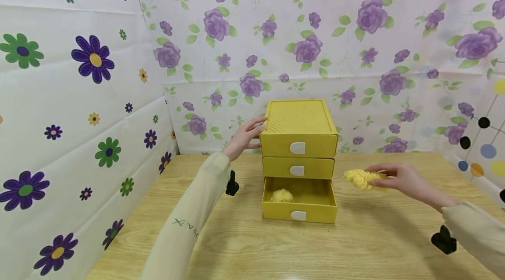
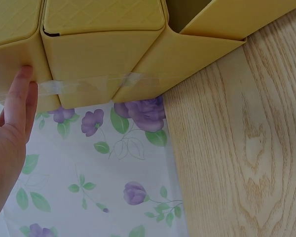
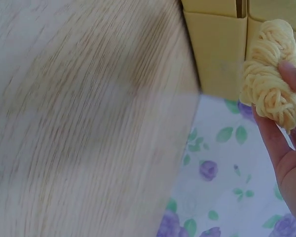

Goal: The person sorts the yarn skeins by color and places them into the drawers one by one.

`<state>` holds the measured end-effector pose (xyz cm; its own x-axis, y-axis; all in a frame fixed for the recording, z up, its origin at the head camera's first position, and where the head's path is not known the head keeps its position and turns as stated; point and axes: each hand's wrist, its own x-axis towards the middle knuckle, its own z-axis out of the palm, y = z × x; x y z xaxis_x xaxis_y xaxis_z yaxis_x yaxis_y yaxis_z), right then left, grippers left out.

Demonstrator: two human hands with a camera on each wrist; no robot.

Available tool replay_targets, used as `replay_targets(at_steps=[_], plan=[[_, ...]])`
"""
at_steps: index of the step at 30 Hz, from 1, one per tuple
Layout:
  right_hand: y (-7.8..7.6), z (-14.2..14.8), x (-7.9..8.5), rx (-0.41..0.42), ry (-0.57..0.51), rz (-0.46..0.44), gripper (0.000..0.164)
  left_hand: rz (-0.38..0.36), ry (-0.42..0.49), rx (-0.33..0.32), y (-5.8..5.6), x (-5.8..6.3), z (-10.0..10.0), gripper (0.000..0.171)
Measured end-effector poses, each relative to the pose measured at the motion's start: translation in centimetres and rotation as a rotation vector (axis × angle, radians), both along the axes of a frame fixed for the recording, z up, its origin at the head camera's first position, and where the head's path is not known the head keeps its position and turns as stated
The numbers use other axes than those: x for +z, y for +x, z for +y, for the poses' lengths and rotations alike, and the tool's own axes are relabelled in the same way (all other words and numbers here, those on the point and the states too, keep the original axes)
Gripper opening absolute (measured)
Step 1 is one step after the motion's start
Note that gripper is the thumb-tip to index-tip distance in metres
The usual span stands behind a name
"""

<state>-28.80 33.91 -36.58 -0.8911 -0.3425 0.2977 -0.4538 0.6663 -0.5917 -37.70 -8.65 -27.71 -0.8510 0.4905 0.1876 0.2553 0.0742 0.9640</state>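
A yellow three-tier drawer unit [image 1: 298, 145] stands on the wooden table, its bottom drawer [image 1: 298, 213] pulled out. A ball of yellow yarn [image 1: 282, 196] lies in that drawer's left part. My left hand [image 1: 245, 137] touches the unit's left side near the top; in the left wrist view its extended fingers [image 2: 20, 94] press on the yellow side wall. To the right of the unit, my right hand [image 1: 402, 180] holds a twisted skein of yellow yarn [image 1: 360, 178] between thumb and fingers. The right wrist view shows the thumb on one face of the skein [image 3: 274, 74].
The upper two drawers are closed, each with a white tab [image 1: 297, 148]. Flowered sheets [image 1: 244, 21] hang behind and at the left, with a dotted sheet [image 1: 487, 140] at the right. Wooden tabletop [image 1: 315, 249] stretches in front of the unit.
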Motion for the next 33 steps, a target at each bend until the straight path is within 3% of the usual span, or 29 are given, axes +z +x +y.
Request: replay_targets(at_steps=[9, 22, 33], plan=[[0.3, -2.3, 0.6, 0.087, 0.014, 0.118, 0.03, -0.006, 0.01, -0.001, 0.0, -0.1, 0.1, 0.048], [0.1, -5.4, 0.8, 0.123, 0.003, 0.093, 0.032, 0.001, -0.003, 0.002, -0.1, 0.0, 0.0, 0.049], [-0.5, -8.5, 0.9, 0.151, -0.007, 0.078, 0.032, 0.019, 0.0, 0.044, -2.1, -1.7, 0.1, 0.048]])
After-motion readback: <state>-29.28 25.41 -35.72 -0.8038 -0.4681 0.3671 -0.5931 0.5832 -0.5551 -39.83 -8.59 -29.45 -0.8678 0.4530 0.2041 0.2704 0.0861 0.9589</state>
